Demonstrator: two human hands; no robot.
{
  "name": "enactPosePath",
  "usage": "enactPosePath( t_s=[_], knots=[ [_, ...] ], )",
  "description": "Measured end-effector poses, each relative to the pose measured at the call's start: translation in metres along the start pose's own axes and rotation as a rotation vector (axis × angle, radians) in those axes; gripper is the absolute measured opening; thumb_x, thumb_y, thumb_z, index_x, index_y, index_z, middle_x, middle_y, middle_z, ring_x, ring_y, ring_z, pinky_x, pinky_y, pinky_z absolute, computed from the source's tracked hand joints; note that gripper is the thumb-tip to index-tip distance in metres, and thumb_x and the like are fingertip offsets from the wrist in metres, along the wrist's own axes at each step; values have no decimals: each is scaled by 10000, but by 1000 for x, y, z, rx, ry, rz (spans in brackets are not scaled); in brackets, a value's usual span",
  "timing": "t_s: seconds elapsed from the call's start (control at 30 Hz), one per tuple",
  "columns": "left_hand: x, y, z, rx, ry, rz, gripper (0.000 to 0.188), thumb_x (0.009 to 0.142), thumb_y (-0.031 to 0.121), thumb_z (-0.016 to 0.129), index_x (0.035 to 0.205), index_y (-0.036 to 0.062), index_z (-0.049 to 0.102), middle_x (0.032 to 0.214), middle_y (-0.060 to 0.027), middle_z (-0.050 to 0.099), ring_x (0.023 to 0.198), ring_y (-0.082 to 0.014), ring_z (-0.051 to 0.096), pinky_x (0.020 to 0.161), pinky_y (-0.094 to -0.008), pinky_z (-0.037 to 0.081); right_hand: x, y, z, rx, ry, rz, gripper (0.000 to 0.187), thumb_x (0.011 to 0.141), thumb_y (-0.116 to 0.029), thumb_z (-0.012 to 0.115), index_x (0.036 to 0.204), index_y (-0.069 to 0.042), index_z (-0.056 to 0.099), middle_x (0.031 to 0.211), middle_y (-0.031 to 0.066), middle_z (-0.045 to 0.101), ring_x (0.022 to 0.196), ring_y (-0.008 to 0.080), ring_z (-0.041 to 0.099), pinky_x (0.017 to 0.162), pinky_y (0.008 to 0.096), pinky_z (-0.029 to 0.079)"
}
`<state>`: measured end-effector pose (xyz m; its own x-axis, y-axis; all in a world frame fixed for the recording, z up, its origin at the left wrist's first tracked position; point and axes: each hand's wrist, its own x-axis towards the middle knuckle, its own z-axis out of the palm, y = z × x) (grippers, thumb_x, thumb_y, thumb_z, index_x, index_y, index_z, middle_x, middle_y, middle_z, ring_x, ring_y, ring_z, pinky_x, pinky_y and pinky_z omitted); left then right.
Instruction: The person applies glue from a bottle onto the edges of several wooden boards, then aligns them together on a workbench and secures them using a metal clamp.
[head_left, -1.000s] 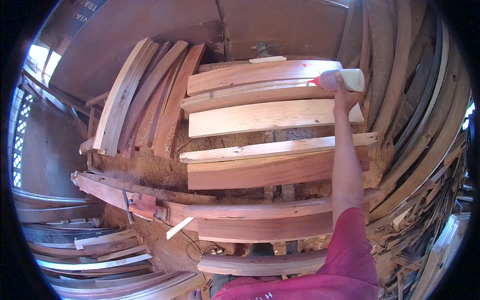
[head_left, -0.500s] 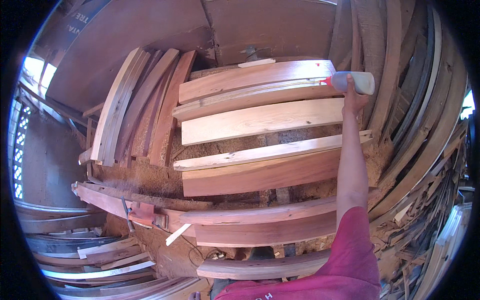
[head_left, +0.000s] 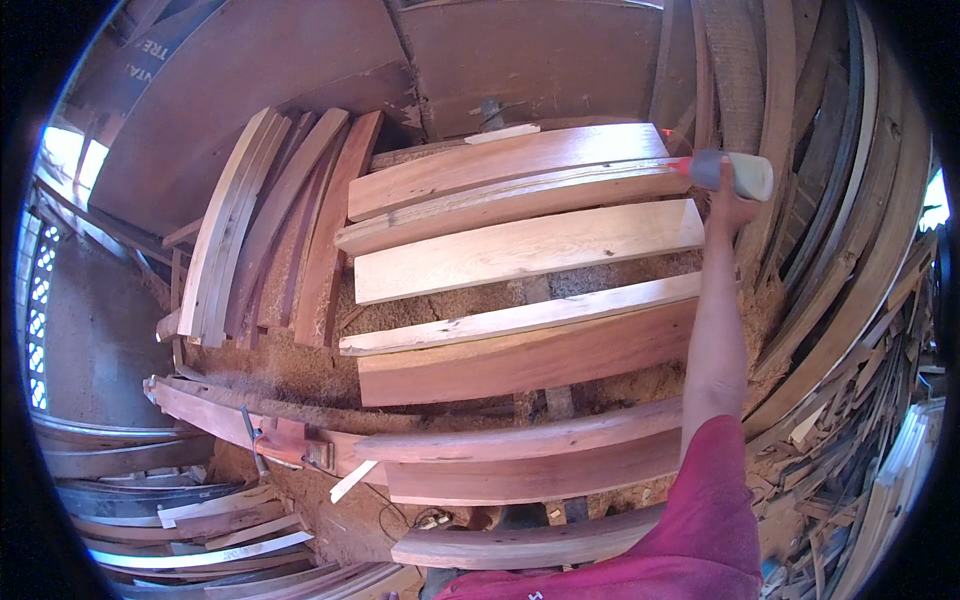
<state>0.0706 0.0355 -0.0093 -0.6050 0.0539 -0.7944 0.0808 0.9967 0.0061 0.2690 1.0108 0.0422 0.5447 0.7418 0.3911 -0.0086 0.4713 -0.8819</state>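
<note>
My right hand is wrapped round a squeeze glue bottle, whitish and grey with a red nozzle. The bottle lies nearly level, its tip pointing left at the right end of a long wooden plank. Along that plank's upper edge runs a thin yellowish line of glue. Behind it is a wide reddish plank, and in front lies a pale plank. Of my left hand only a sliver shows at the lower edge, its fingers too hidden to read.
Nearer planks lie in rows over sawdust. Several boards lean together at the left. A hand plane rests on a long reddish beam. Long timbers and offcuts crowd the right side; more strips are at lower left.
My right hand has moved right with the glue bottle, toward the plank's end, and the glue line reaches further right. The view has shifted slightly. My left hand has sunk mostly out of sight.
</note>
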Motion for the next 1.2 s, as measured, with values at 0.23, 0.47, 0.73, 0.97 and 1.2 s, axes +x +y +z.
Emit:
enactPosePath(
  t_s=[0.23,0.47,0.73,0.97,1.2],
  knots=[
    [3,13,-9,3,10,-16,495,947,309,507,1396,119,418,1350,-200,466,1165,-323,505,986,-413,426,20,8,-15,-150,114,-95,638,681,-209,856,1148,96,547,1140,183,598,983,288,637,707,439,617],
    [5,21,-14,9,27,-36,538,929,322,546,1405,116,404,1350,-189,472,1172,-314,508,994,-413,425,22,-4,-24,56,254,95,699,664,-199,864,1184,91,497,1202,195,563,994,325,630,715,489,615],
    [8,25,-19,16,41,-50,591,909,337,591,1416,114,387,1349,-176,480,1181,-304,510,1004,-413,424,29,14,-33,199,268,250,721,687,-246,851,1233,29,470,1203,178,569,1006,314,626,707,452,622],
    [-2,3,-19,28,83,-113,640,891,351,630,1426,111,372,1348,-165,486,1188,-295,512,1013,-413,423,17,15,-49,634,381,663,675,798,-415,719,1275,-15,461,1233,197,532,1067,348,586,848,478,572],
    [12,11,-69,-438,990,145,360,980,282,495,1000,-72,559,909,-117,597,827,-230,546,785,-359,455,-31,-34,-46,942,165,927,653,867,-495,598,1311,-40,450,1271,164,515,1167,348,525,941,457,529]
  ],
)
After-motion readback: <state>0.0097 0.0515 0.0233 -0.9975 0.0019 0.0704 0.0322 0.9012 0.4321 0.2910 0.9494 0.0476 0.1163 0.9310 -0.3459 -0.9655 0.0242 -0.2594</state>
